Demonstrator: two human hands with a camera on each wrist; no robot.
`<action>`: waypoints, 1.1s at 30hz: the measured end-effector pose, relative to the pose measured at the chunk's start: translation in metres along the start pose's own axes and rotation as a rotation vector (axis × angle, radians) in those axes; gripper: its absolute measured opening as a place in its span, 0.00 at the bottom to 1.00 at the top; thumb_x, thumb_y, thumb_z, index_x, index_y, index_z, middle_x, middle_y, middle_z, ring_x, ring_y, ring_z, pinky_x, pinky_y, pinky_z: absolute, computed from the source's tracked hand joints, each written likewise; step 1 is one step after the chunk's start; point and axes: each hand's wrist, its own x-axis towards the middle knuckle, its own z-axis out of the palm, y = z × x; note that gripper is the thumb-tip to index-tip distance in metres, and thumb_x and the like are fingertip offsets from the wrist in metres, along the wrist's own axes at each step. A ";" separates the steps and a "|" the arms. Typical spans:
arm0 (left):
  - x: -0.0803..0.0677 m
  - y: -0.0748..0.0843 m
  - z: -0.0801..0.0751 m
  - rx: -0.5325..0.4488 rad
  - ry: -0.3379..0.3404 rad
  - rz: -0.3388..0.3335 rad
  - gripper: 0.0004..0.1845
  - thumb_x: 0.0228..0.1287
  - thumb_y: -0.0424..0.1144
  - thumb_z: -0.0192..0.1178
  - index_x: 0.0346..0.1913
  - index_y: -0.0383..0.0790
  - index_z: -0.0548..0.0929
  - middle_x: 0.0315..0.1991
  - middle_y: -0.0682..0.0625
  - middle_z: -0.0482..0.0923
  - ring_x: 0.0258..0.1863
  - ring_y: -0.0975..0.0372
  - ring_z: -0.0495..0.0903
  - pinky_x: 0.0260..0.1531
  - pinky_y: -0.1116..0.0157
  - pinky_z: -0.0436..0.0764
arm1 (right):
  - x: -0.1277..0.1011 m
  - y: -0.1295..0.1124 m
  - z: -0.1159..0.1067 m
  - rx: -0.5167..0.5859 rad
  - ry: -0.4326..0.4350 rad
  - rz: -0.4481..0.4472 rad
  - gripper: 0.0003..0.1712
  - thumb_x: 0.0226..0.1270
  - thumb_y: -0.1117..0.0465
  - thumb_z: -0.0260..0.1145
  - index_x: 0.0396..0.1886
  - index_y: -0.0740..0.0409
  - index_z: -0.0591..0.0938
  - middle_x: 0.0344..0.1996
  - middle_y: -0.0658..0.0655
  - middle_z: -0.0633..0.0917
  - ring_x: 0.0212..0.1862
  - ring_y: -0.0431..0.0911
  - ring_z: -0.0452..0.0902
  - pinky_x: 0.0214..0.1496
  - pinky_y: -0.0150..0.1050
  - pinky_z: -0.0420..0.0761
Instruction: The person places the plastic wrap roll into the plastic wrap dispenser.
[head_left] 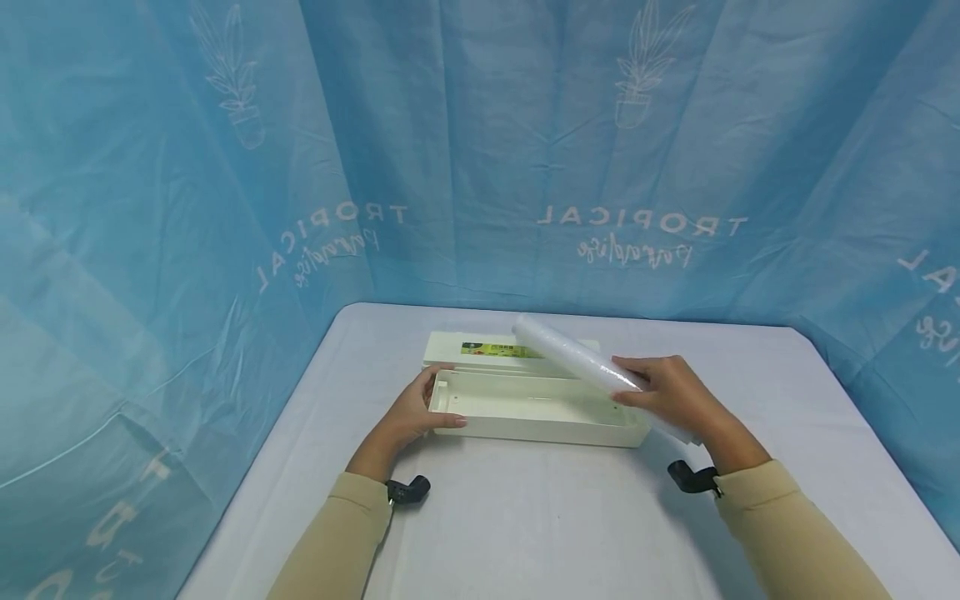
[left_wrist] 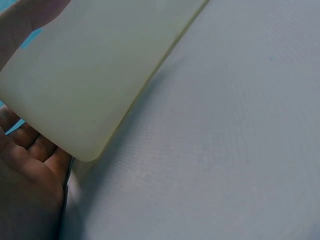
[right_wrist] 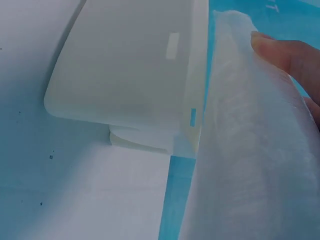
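wrap roll out of its box, slung across the right end

the pale plastic-wrap dispenser box [head_left: 525, 430] sits in the middle of the frame on the white tablecloth [head_left: 555, 517], its long trough [head_left: 525, 400] facing up with no roll seated in it. just behind it lies the lid [head_left: 474, 362], off the trough, with a green printed label [head_left: 487, 349]; whether the two are hinged together i cannot tell. the roll of clear plastic wrap [head_left: 566, 350] slants from above the lid down to the right, crossing the box's right end and running past it. so, as i judge it, the box is uncovered and the roll is free of the trough; seating the roll and closing the lid are both undone. whether the roll touches the rim is unclear.

the left hand [head_left: 411, 408], left of centre, grips the box's left end in a fairly wide grasp, thumb against the front wall, fingers at the far side. the right hand [head_left: 671, 387], right of centre, holds the roll near its lower end in a narrower grasp, thumb and fingers on opposite sides.
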 end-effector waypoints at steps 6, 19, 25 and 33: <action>0.001 -0.001 0.000 -0.015 -0.025 0.020 0.58 0.46 0.31 0.86 0.80 0.46 0.64 0.74 0.44 0.68 0.66 0.48 0.75 0.64 0.54 0.78 | 0.003 -0.003 0.004 0.011 -0.032 -0.023 0.38 0.64 0.56 0.82 0.71 0.62 0.79 0.57 0.65 0.86 0.48 0.52 0.86 0.47 0.55 0.88; -0.001 0.000 -0.001 0.001 -0.020 0.025 0.58 0.46 0.33 0.87 0.80 0.45 0.64 0.74 0.42 0.68 0.66 0.49 0.76 0.62 0.55 0.79 | 0.008 -0.012 0.007 0.007 -0.057 -0.117 0.37 0.64 0.54 0.81 0.70 0.59 0.81 0.60 0.63 0.85 0.54 0.51 0.85 0.50 0.51 0.86; 0.000 0.000 -0.001 -0.003 -0.024 0.014 0.58 0.45 0.34 0.88 0.80 0.47 0.65 0.74 0.43 0.68 0.65 0.48 0.76 0.63 0.52 0.78 | 0.011 -0.014 0.008 0.019 -0.078 -0.149 0.36 0.63 0.55 0.82 0.69 0.57 0.82 0.59 0.60 0.85 0.54 0.48 0.85 0.50 0.48 0.85; -0.001 0.000 -0.002 0.003 -0.018 0.010 0.58 0.45 0.35 0.88 0.79 0.48 0.65 0.74 0.43 0.68 0.65 0.47 0.76 0.63 0.49 0.78 | 0.015 -0.017 0.011 0.036 -0.117 -0.165 0.37 0.62 0.53 0.83 0.70 0.56 0.82 0.60 0.60 0.85 0.51 0.45 0.84 0.47 0.44 0.84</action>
